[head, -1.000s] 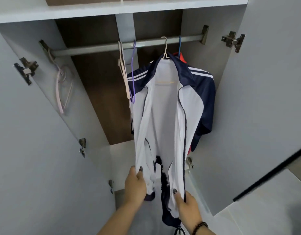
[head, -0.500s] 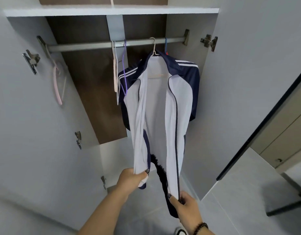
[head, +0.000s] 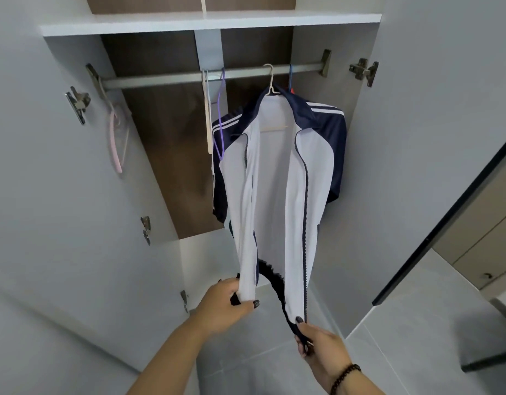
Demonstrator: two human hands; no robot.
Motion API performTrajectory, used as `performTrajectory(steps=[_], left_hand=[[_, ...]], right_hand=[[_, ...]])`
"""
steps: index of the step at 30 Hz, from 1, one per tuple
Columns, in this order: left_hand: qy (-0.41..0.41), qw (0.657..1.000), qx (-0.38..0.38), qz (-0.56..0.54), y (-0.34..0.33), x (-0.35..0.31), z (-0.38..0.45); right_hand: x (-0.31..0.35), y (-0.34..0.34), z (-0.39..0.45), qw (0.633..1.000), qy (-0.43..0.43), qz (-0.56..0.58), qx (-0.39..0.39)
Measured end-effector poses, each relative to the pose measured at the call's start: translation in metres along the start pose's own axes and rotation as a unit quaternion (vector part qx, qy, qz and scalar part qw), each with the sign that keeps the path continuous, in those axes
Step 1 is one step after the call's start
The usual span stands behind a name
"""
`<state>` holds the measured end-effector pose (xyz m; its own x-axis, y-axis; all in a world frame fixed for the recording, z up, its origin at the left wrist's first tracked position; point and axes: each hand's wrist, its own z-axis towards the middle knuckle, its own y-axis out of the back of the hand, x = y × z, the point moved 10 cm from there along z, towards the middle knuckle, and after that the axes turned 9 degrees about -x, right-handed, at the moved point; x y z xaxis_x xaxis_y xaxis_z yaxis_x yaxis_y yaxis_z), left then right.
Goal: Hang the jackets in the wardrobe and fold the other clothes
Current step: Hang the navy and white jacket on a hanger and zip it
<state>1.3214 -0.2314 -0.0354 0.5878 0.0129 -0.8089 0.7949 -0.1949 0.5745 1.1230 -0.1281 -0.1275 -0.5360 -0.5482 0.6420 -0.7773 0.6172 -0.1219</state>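
Note:
A white and navy track jacket [head: 277,178] hangs unzipped on a pale hanger [head: 270,81] from the wardrobe rail [head: 166,79]. My left hand [head: 226,305] grips the bottom of the jacket's left front panel. My right hand [head: 317,342] pinches the lower end of the right panel at the zipper and navy hem. The two panels are pulled toward me and held a little apart. A sliver of a red garment [head: 292,91] on a blue hanger shows behind the collar.
Empty hangers hang on the rail: a cream one [head: 208,121], a purple one [head: 221,121] and a pink one [head: 115,143] at the far left. Both wardrobe doors [head: 46,195] stand open. A white shelf [head: 211,22] runs above the rail. Grey floor tiles lie below.
The view has pulled back and dropped a little. My hands have drawn the jacket's lower front panels further out and down, still holding the same edges.

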Motion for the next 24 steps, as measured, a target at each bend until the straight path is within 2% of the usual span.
performTrajectory(steps=[2, 4, 6, 8, 10, 12, 17, 24], left_hand=[[-0.037, 0.992, -0.011, 0.118, 0.001, -0.007, 0.0], [-0.057, 0.984, -0.034, 0.164, 0.003, -0.014, -0.001], [-0.034, 0.992, -0.057, 0.109, 0.003, -0.015, -0.002], [0.034, 0.996, -0.082, -0.013, 0.004, -0.009, -0.004], [0.089, 0.986, -0.099, -0.1, 0.002, -0.005, -0.008], [0.118, 0.977, -0.085, -0.157, -0.005, -0.006, -0.014], [0.135, 0.973, -0.076, -0.17, -0.004, -0.015, -0.021], [0.122, 0.975, -0.068, -0.172, 0.012, -0.023, -0.023]], right_hand=[[0.001, 0.004, -0.003, 0.999, -0.004, 0.04, -0.022], [0.003, 0.007, -0.007, 0.997, -0.002, 0.071, -0.033], [0.009, 0.009, -0.01, 0.997, 0.013, 0.072, -0.033], [0.016, 0.007, -0.014, 0.997, 0.054, 0.046, -0.025], [0.027, 0.003, -0.022, 0.993, 0.12, -0.001, -0.022], [0.04, -0.008, -0.036, 0.977, 0.201, -0.067, -0.021], [0.056, -0.049, -0.076, 0.934, 0.324, -0.144, 0.041], [0.066, -0.064, -0.094, 0.897, 0.392, -0.201, 0.019]])
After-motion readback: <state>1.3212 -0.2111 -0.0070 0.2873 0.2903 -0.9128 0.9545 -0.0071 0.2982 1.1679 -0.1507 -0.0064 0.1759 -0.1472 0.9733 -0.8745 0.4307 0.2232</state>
